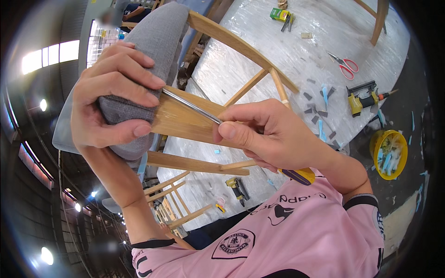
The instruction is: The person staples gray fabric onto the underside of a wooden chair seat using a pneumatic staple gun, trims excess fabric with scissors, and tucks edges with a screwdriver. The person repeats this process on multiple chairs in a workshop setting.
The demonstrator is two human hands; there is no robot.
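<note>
A chair with a grey fabric cushion (pixel 160 39) and wooden legs (pixel 236 39) lies tipped in front of me. My left hand (pixel 116 90) wraps round the cushion's edge, fingers on top and thumb below. In my right hand (pixel 259 134) is a screwdriver; I pinch its metal shaft (pixel 192 107) between thumb and forefinger. Its yellow and dark handle (pixel 301 176) shows below that hand. The shaft's far end meets the seam where the fabric borders a wooden rail (pixel 185 118), beside my left fingertips; the very tip is hidden.
Plastic film covers the table (pixel 259 28). On it lie red-handled scissors (pixel 344 65), a yellow staple gun (pixel 364 98), a second staple gun (pixel 238 190), a green box (pixel 279 15) and scattered grey scraps (pixel 309 110). A yellow bucket (pixel 391 173) of scraps stands on the right. Another person (pixel 134 11) is far off.
</note>
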